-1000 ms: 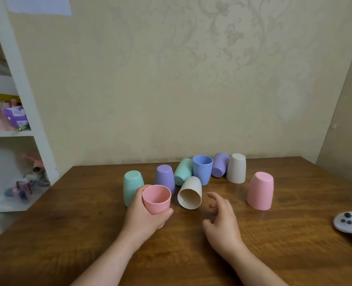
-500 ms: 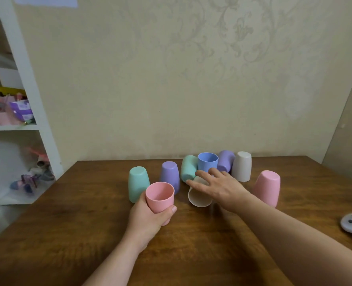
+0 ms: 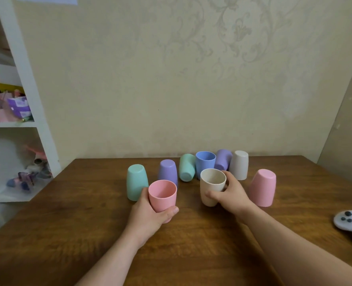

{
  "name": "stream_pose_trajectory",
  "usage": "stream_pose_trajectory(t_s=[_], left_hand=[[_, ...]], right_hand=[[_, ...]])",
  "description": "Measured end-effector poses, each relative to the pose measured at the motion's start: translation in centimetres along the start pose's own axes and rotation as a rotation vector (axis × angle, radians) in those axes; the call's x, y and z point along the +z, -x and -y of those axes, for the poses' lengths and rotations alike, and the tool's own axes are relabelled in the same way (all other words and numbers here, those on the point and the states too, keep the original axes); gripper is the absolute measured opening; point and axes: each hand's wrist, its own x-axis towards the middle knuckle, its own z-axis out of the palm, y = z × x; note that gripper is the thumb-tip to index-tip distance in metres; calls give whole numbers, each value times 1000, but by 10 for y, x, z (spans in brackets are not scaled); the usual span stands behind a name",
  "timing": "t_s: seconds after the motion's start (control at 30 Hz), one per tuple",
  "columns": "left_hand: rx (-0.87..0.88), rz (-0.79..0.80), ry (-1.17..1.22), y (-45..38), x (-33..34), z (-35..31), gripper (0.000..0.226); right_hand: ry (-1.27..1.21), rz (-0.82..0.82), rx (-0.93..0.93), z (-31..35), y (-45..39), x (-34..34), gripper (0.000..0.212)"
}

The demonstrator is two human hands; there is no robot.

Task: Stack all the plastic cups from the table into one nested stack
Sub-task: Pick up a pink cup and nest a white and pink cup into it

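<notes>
- Gripping pink cup (image 3: 162, 195) upright in left hand (image 3: 150, 215), fingers wrapped around it, above the bench (image 3: 67, 234).
- Holding beige cup (image 3: 212, 186) mouth-up in right hand (image 3: 231, 195), fingers closed around it, near the blue cup (image 3: 205, 164).

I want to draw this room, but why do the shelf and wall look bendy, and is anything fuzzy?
Head view: the wide lens bows the white shelf and the wall corner at the frame's sides; the shelf's toys look soft and smeared; the cream cup and pink cup in the hands stay fairly sharp; light is soft, with faint shadows on the table.
</notes>
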Motion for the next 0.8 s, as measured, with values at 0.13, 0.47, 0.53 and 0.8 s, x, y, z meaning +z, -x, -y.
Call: stream_pose_trajectory(t_s=[0.13, 0.47, 0.53, 0.8], left_hand=[[1, 49, -167, -2, 3, 2, 89], [34, 16, -230, -2, 3, 3, 84], [39, 22, -219, -3, 3, 3, 82], [49, -29, -161, -7, 5, 7, 66]], right_hand=[[-163, -49, 60, -7, 5, 7, 57], [-381, -26, -99, 89, -11, 40, 51], [-362, 48, -141, 105, -8, 52, 62], [-147, 165, -136, 68, 10, 100, 63]])
